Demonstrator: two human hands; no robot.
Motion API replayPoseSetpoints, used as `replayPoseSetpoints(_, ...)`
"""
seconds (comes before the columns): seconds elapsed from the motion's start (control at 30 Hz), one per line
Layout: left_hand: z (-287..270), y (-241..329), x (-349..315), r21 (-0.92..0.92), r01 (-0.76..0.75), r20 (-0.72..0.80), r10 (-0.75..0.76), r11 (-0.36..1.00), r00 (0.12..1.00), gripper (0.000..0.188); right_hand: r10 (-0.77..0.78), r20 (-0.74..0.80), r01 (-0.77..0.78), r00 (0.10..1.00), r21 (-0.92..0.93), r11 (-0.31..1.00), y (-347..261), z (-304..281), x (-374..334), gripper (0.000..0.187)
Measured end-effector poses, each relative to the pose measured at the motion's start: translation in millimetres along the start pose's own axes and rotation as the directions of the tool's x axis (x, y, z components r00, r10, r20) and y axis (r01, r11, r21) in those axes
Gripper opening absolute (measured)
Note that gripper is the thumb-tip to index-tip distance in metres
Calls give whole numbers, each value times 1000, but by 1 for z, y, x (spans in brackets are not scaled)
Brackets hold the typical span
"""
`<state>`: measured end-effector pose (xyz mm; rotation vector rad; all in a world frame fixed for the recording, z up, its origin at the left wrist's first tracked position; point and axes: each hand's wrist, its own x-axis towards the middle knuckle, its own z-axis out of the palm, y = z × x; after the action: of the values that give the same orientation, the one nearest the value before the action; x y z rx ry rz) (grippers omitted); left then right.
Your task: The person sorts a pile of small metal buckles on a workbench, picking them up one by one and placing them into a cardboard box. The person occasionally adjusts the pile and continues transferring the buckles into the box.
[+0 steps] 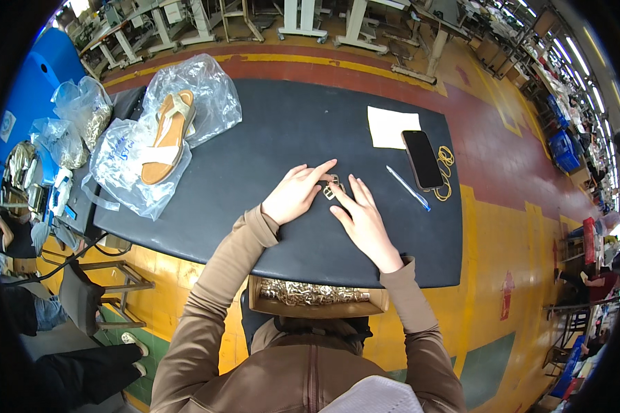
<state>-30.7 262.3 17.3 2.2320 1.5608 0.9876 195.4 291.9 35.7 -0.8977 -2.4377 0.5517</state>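
Small gold-coloured metal buckles lie on the black tabletop between my two hands. My left hand rests beside them on the left, fingers stretched out, with some fingertips at the upper buckle. From the right, my right hand lies low over the table with its fingers spread, the fingertips touching or just beside the buckles. Neither hand visibly grips anything. Below the table's near edge, a cardboard box full of shiny metal pieces sits at my lap.
A tan sandal with pale straps lies on clear plastic bags at the left. On the right are white paper, a black phone, a yellow cord and a pen. Filled bags stand beyond the left edge.
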Motion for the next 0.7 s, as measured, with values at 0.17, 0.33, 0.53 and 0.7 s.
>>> replayPoseSetpoints(0.17, -4, -6, 0, -68, 54, 22, -53, 996, 998, 69, -67, 26, 67, 997, 19, 998, 2, 11, -8, 42)
replayPoseSetpoints(0.33, -6, -15, 0, -67, 44, 3, -44, 997, 999, 67, -156, 125, 148, 980, 70, 987, -15, 3, -52, 38)
replayPoseSetpoints(0.53, -7, -9, 0, 36, -77, 18, 76, 996, 997, 38, -298, 263, 309, 917, 1, 951, -30, -16, -97, 39)
replayPoseSetpoints(0.7, -10, -3, 1, -33, -30, 114, 34, 999, 993, 33, -372, 328, 360, 868, 99, 928, -32, -16, -119, 37)
